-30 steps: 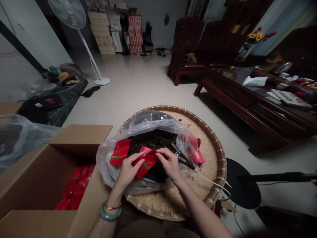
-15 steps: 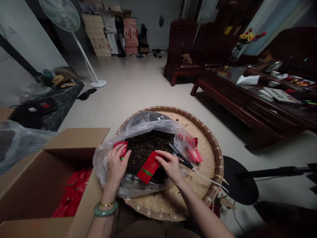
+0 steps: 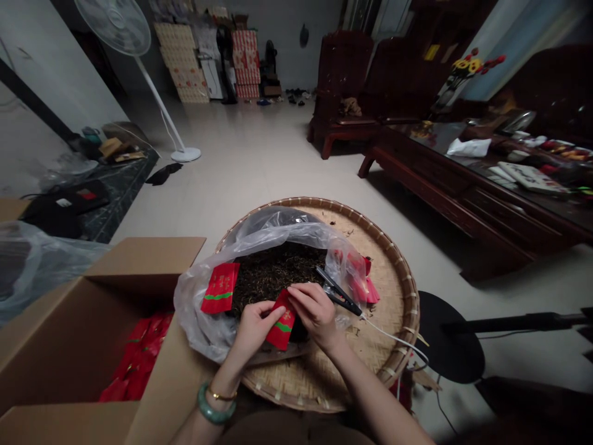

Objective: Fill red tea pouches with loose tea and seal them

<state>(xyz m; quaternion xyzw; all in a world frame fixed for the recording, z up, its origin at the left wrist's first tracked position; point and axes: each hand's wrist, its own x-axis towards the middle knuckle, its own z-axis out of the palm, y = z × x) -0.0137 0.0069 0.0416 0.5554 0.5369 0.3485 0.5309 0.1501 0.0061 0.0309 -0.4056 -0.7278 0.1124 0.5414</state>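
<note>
The left hand [image 3: 254,330] is closing narrowly on a small red packet [image 3: 283,327], its thumb pressing on the front, while the right hand [image 3: 315,312] is pinching the same packet near its upper end with the fingers bunched together. The packet is hanging tilted between the two hands, with its green stripe showing toward the lower end, and is sitting at about six o'clock over an open plastic bag [image 3: 204,327] filled with dark dried leaves [image 3: 273,272]. At the bag's nine o'clock, a second packet [image 3: 220,288] is lying flat, apart from the left hand. At three o'clock, a black clamp-like tool [image 3: 354,307] is resting with its two arms apart, and a white cord [image 3: 386,334] is trailing from it toward four o'clock; just beyond it, more red packets [image 3: 370,289] are bunching up, partly behind the clear plastic. A round woven tray [image 3: 375,247] is carrying the bag. At the tray's nine o'clock, a cardboard box [image 3: 152,254] is standing open, with a pile of packets [image 3: 139,364] lying inside. A white fan [image 3: 185,154] is standing well away at eleven o'clock, and a green bangle [image 3: 215,415] is circling the left wrist
</note>
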